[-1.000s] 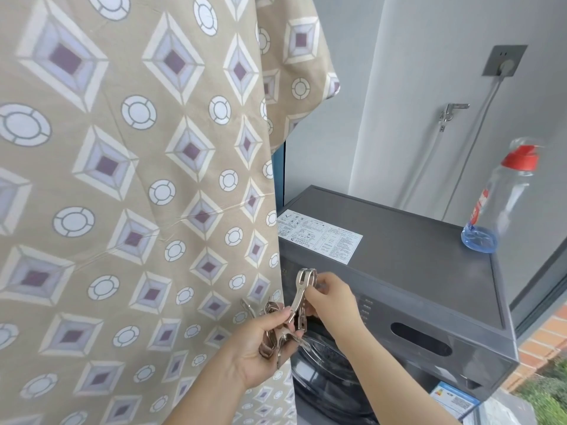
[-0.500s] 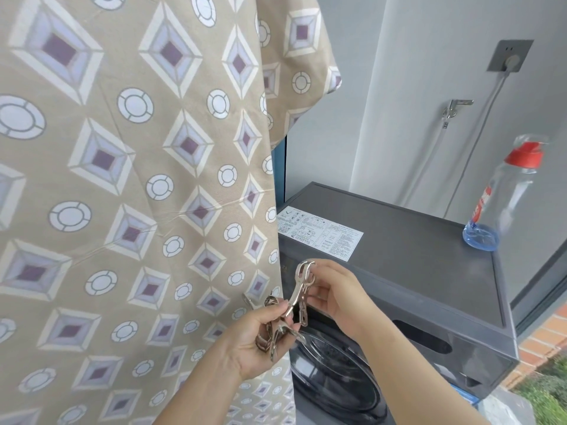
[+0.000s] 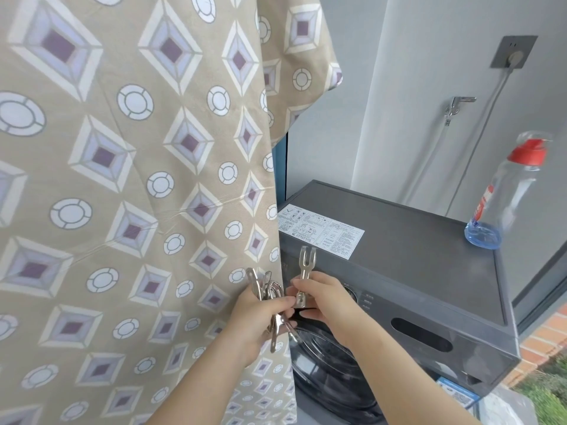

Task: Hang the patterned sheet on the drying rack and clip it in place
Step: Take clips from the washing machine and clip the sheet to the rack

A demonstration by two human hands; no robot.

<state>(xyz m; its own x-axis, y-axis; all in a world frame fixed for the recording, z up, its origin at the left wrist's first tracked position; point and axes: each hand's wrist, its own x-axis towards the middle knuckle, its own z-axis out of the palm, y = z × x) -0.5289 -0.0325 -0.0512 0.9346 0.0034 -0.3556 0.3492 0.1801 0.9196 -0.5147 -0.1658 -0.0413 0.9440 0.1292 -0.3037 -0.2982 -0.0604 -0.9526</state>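
Change since a second ago: the single metal clip (image 3: 304, 276) has been drawn clear of the bunch and turned upright, forked end up; before, it lay slanted against the other clips. Both hands sit at much the same height in front of the washer.

Left hand (image 3: 260, 317): fingers curled round a bunch of metal clips (image 3: 270, 302), thumb pressed over them; clip ends stick out above and below the fist.

Right hand (image 3: 325, 299): thumb and fingertips pinch the lower half of the single clip, just beside the left thumb. Whether that clip touches the bunch cannot be told.

Patterned sheet (image 3: 132, 191): beige, with diamond and ring motifs, hanging full length at left, its right edge falling just behind the left hand and against the washer's left front corner. The rack carrying it lies above the view. No clip is on the cloth.

Washing machine (image 3: 408, 271): dark grey, round door below the hands, white instruction sticker (image 3: 320, 230) at the top's near left corner.

Spray bottle (image 3: 506, 197): clear, red collar, at the top's far right corner; a shallow layer of blue liquid in its base.

Wall behind: socket (image 3: 513, 52) with cord, metal tap (image 3: 457, 105).
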